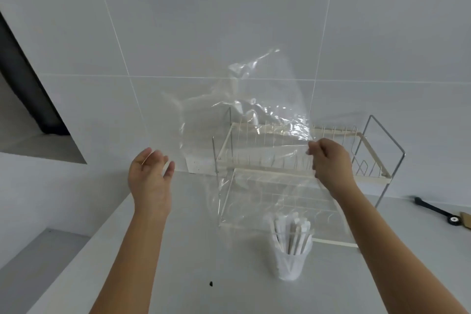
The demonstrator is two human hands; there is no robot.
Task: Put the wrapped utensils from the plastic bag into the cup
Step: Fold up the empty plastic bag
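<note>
A clear plastic bag [244, 120] hangs in the air in front of the wall, and it looks empty. My right hand [328, 158] pinches its right edge between thumb and fingers. My left hand [150, 173] is raised to the left of the bag with its fingers apart, holding nothing. A translucent cup [290, 262] stands on the counter below my right forearm. Several white wrapped utensils [293, 232] stand upright inside it.
A cream wire dish rack [367, 150] with two tiers stands on the grey counter [193, 250] behind the bag and cup. A black-handled tool [433, 209] lies at the far right. The counter's left edge drops off near my left forearm.
</note>
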